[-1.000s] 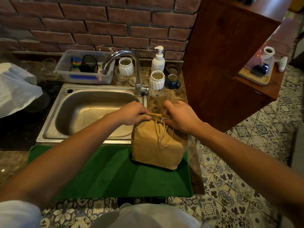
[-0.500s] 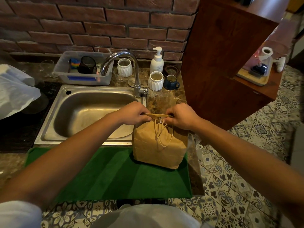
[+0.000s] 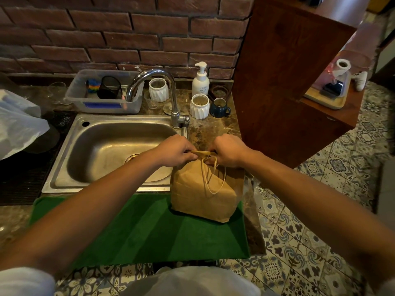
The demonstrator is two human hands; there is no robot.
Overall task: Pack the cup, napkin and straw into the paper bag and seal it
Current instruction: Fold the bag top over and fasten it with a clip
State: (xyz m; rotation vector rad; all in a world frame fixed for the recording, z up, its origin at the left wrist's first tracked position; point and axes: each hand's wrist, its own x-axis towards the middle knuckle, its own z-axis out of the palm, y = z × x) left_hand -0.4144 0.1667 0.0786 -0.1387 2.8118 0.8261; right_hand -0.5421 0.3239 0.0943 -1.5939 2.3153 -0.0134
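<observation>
Paper bag (image 3: 205, 195) stands upright on a green mat (image 3: 149, 231) at the bench's (image 3: 211, 131) right end, just beside a steel sink (image 3: 106, 146), its top folded flat. The left hand (image 3: 174, 151) and right hand (image 3: 229, 150) each pinch one end of the folded top, fingers curled over the paper (the twine handles (image 3: 211, 178) hang loose down the bag's near face). Behind, a chrome tap (image 3: 162, 90), soap pump bottle (image 3: 200, 81) and two white ribbed cups (image 3: 199, 106) line the brick wall (image 3: 128, 28).

faucet (image 3: 171, 99) close behind paper bag (image 3: 205, 195)
</observation>
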